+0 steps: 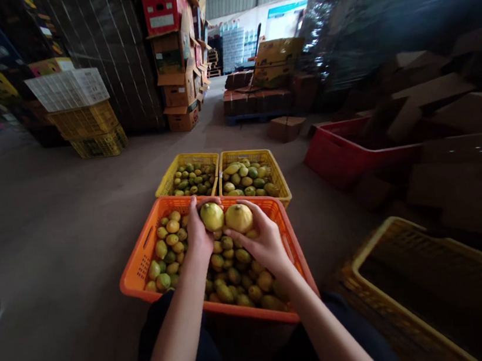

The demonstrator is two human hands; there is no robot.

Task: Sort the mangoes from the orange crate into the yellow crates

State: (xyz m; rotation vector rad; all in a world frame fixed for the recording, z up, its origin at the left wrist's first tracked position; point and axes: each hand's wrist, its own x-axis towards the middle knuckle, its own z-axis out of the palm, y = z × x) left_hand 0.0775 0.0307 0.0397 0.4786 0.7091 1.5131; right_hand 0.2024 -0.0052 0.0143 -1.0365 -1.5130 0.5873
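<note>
My left hand is closed around a greenish-yellow lemon. A second, paler yellow lemon sits in the fingers of my right hand. Both fruits are held side by side, close together, above the orange crate. That crate stands in front of my knees and holds many yellow and green lemons, partly hidden by my forearms.
Just beyond the orange crate are two yellow crates of similar fruit. A yellow crate stands at the near right, with a red crate and cardboard behind it. Stacked crates and boxes line the back.
</note>
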